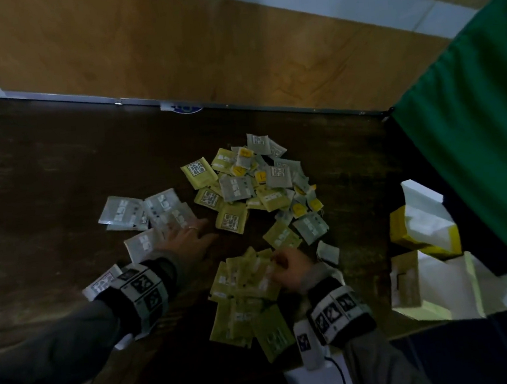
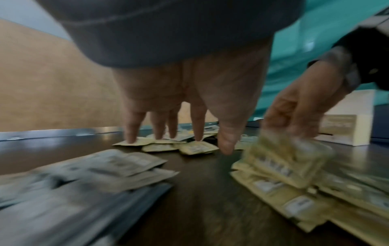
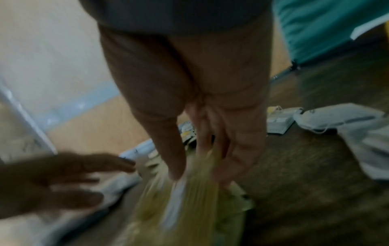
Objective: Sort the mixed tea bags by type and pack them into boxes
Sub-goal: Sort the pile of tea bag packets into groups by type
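A mixed heap of yellow-green and grey tea bags (image 1: 257,179) lies mid-table. Grey tea bags (image 1: 145,211) are spread to its left; yellow-green ones (image 1: 244,298) are gathered near the front. My left hand (image 1: 188,238) hovers with straight, spread fingers (image 2: 164,126) between the grey group and the heap, holding nothing. My right hand (image 1: 287,269) pinches a yellow-green tea bag (image 2: 284,156) at the top of the front pile; the right wrist view shows it blurred between thumb and fingers (image 3: 202,166).
Open yellow-and-white tea boxes (image 1: 423,228) and a pale box (image 1: 409,282) stand at the table's right edge beside a green cloth (image 1: 480,114). The far table edge (image 1: 144,101) has a metal strip. Bare dark tabletop lies at the left.
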